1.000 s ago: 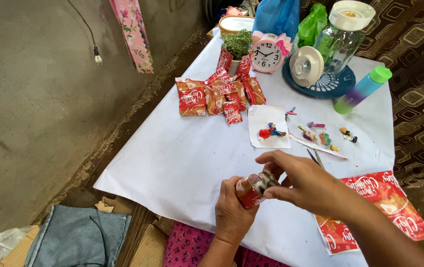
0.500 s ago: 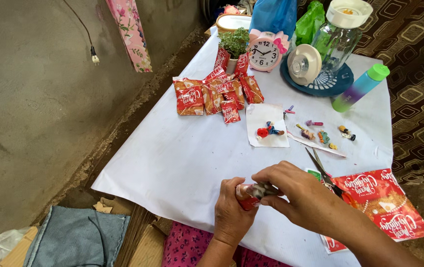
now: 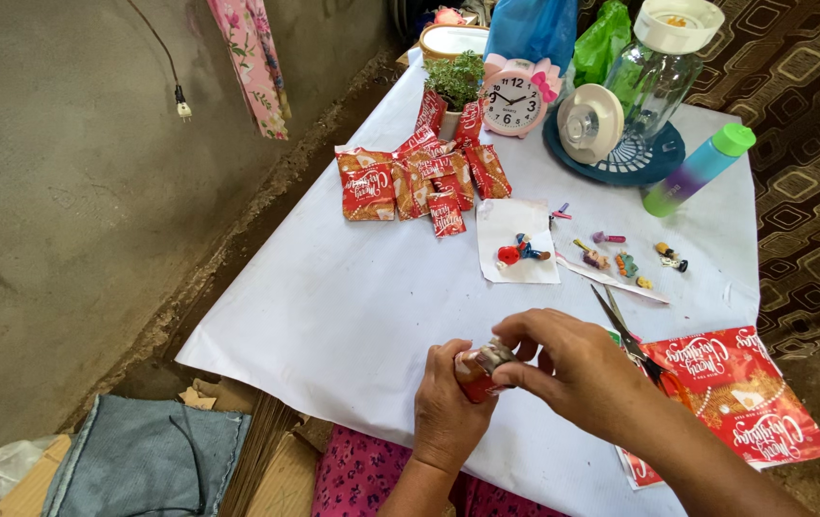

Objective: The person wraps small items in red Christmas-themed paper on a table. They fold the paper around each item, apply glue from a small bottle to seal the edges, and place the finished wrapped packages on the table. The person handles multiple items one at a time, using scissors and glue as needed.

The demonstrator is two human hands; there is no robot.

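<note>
The person sits at the near edge of a table covered with a white paper sheet (image 3: 353, 306). The left hand (image 3: 446, 412) is wrapped around a small object partly covered in red printed wrapping paper (image 3: 479, 369), held just above the near edge of the table, in front of the person's body. The left fingers are curled closed around the lower part of this small wrapped object. The right hand (image 3: 577, 369) meets it from the right; thumb and forefinger are pinched narrowly on the grey, uncovered top end, and the remaining fingers are loosely bent. What lies under the wrapping cannot be determined. Just beside the right hand, a pair of metal scissors (image 3: 625, 330) lies on the table, its handle end resting on a flat sheet of red printed wrapping paper (image 3: 745, 393). Further away, near the table centre, a small white paper square (image 3: 515, 235) carries a tiny red and blue figurine (image 3: 520, 254). To the right of it, several more tiny coloured figurines (image 3: 625, 260) are scattered. At the far left of the table lies a pile of small red wrapped packets (image 3: 420, 182). Behind them stand a pink round alarm clock (image 3: 513, 98) and a small green potted plant (image 3: 456, 84).
</note>
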